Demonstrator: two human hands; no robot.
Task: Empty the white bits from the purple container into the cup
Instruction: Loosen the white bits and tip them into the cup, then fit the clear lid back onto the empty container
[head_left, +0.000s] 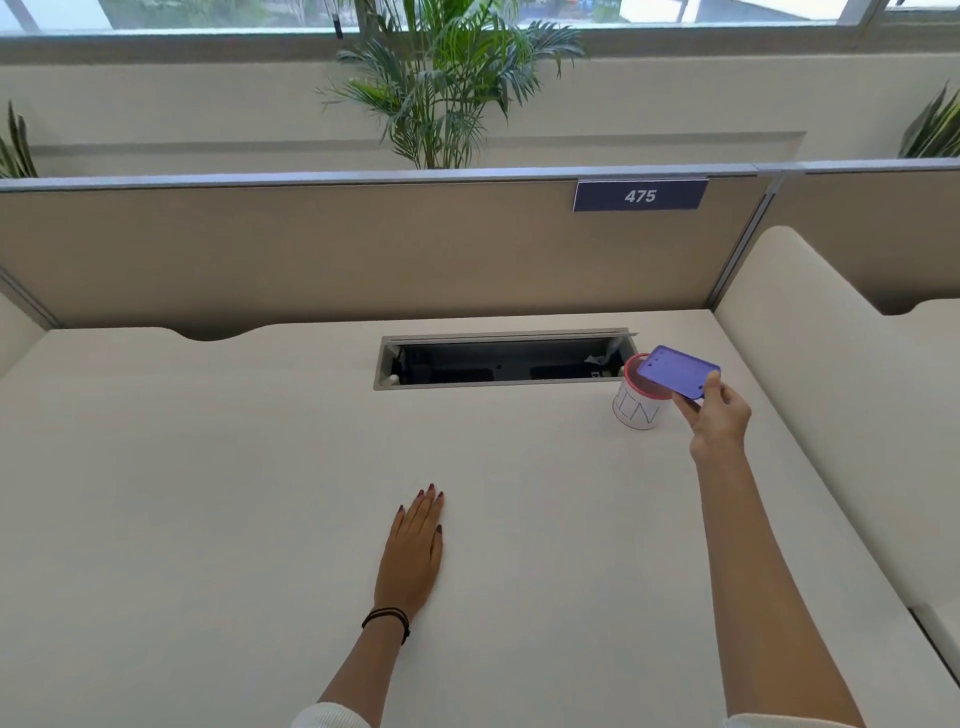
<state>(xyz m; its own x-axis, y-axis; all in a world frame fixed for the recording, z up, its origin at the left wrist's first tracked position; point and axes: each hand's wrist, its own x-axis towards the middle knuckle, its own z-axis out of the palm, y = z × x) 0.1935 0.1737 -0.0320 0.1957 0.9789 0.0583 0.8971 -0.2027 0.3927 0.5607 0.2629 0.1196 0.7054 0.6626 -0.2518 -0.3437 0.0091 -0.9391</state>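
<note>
Flat on the near desk (208, 467), the left hand (413, 551) rests with fingers together, holding nothing.
Far right, the right hand (719, 415) pinches the purple container (678, 371) by its near end, tilted upside-down over the red-rimmed cup (638, 408); its contents are hidden. The cup stands just beside the open cable tray (504, 358), with bare desk left and near.
</note>
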